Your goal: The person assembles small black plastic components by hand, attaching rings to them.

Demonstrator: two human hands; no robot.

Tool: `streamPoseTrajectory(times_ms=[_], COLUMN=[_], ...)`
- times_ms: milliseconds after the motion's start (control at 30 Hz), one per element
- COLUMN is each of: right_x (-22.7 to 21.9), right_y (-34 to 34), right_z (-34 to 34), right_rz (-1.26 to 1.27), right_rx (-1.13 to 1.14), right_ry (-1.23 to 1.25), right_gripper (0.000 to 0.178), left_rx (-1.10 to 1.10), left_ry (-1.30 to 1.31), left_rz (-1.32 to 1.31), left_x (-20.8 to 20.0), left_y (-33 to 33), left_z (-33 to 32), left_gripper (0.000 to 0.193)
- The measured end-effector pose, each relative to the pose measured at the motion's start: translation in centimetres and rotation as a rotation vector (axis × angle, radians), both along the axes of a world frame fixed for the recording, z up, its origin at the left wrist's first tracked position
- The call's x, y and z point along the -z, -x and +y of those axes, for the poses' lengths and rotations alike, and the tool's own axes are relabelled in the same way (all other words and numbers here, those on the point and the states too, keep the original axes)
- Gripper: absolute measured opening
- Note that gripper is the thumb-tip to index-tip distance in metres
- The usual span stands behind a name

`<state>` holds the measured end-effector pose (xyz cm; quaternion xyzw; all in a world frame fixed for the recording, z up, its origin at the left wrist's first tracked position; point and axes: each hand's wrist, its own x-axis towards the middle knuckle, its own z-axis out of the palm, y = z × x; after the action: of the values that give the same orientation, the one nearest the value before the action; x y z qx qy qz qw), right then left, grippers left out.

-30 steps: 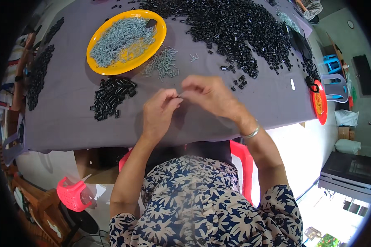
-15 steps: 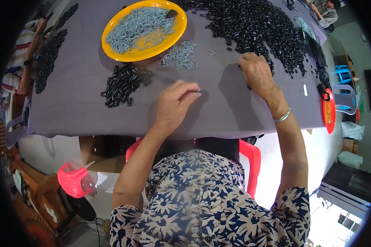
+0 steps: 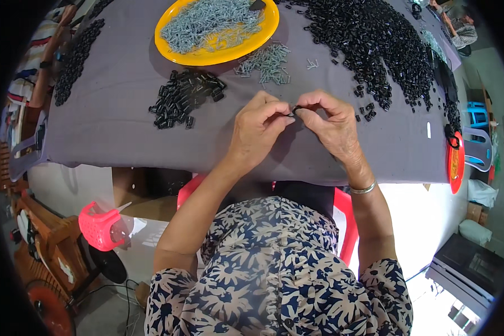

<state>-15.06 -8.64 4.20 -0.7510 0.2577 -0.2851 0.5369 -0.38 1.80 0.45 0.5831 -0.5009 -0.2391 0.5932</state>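
Left hand (image 3: pixel 259 127) and right hand (image 3: pixel 331 124) together pinch one small black piece (image 3: pixel 293 111); one yellow plate (image 3: pixel 168 49) holds screws. Three black heaps lie around

Two hands work at the table: one left hand (image 3: pixel 257 131) and one right hand (image 3: pixel 330 126), with one small black piece (image 3: pixel 294 111) pinched between them. There is one yellow plate (image 3: pixel 263 39), one loose cluster of screws (image 3: pixel 266 60) beside it, and three heaps of black pieces: a small one (image 3: pixel 185 96), a large one (image 3: pixel 369 39) and a strip (image 3: pixel 75 56) at the left edge. One red chair (image 3: pixel 344 224) shows under the table, one pink basket (image 3: pixel 98 227) stands lower left, and one silver bangle (image 3: pixel 363 189) circles the right wrist.
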Motion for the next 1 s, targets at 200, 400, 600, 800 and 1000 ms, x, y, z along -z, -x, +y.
streamPoseTrajectory(times_ms=[200,400,600,800,1000], right_x=[-0.1,-0.4,-0.4,0.4,0.7], right_y=[-0.1,-0.3,-0.2,0.0,0.0], right_z=[0.3,-0.1,-0.3,-0.6,-1.1], right_rz=[0.082,0.157,0.186,0.199,0.172], right_rx=[-0.014,-0.046,-0.044,-0.051,-0.083], right_ry=[0.127,0.254,0.237,0.031,-0.148], right_gripper=[0.009,0.009,0.009,0.009,0.007], left_rx=[0.018,-0.008,-0.031,-0.042,-0.003], left_ry=[-0.032,-0.031,-0.054,-0.053,-0.069], left_rz=[0.021,-0.018,-0.110,0.040,0.076], left_x=[0.1,0.3,0.4,0.4,0.8], left_y=[-0.1,0.0,0.3,0.6,0.4], left_z=[0.1,0.0,-0.2,0.0,-0.1], left_gripper=[0.015,0.015,0.016,0.030,0.044])
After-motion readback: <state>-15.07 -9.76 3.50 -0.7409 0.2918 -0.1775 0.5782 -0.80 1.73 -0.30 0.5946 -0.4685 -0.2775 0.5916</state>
